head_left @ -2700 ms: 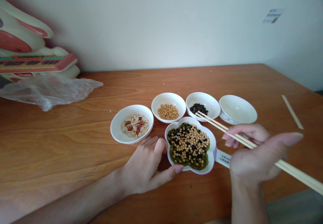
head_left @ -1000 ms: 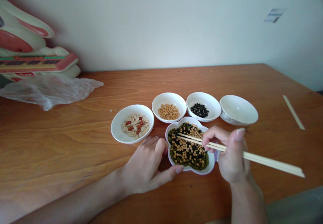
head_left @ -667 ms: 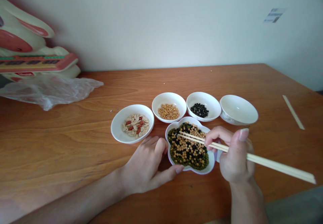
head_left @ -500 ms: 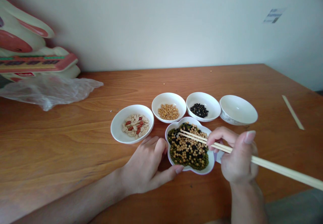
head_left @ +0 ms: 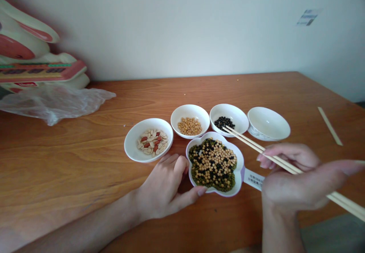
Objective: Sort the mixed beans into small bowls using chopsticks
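Note:
A white flower-shaped dish (head_left: 238,158) holds mixed green, black and pale tan beans, with a labelled handle pointing right. My left hand (head_left: 164,186) grips its left side, thumb on the near rim and fingers curled beside it. My right hand (head_left: 293,177) is closed round a pair of light wooden chopsticks (head_left: 251,143). Their tips are at the white bowl of black beans (head_left: 242,122), over its near side. Whether a bean is between the tips, I cannot tell.
Left of that bowl stand a bowl of yellow beans (head_left: 178,112) and a bowl of peanuts (head_left: 131,141). On its right is an empty white bowl (head_left: 269,122). A pale strip (head_left: 330,125) lies far right. A plastic bag (head_left: 57,103) and rabbit-shaped toy (head_left: 37,67) are back left.
My right hand has moved right and turned, taking the chopstick tips from the flower-shaped dish up to the black-bean bowl. My left hand stays at the dish.

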### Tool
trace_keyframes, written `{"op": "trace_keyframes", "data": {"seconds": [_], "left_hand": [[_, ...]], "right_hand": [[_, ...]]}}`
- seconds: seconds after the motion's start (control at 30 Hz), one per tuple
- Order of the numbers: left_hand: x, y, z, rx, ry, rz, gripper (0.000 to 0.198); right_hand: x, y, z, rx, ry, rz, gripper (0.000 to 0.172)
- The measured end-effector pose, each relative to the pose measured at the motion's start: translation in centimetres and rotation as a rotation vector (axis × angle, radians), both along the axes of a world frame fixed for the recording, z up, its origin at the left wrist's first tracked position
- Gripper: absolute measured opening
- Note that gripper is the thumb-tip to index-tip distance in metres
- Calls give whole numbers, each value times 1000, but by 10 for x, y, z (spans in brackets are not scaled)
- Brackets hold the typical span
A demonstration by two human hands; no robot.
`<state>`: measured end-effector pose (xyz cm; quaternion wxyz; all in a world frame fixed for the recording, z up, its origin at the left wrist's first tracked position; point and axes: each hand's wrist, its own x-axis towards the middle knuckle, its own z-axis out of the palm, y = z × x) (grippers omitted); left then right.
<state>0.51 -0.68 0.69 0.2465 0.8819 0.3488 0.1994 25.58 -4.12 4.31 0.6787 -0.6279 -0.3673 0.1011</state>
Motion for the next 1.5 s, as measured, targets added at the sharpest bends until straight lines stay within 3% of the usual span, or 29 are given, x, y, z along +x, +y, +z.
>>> {"op": "trace_keyframes", "data": {"seconds": [0.1,0.63,1.1,1.37,1.5], "left_hand": [[0,0,0,5,-7,-3,37],[0,-1,-1,14,-19,5,35],[0,0,-1,-20,0,-7,38],[0,-1,-3,-4,14,-13,40],[-1,0,-4,5,5,-14,39]], "right_hand": [[-2,4,1,62,10,-127,84],[-3,8,-1,-21,11,-46,83],[15,2,-14,-106,-176,324,95],[19,1,-17,-241,-193,445,102],[18,1,-18,-269,-155,441,98]]}}
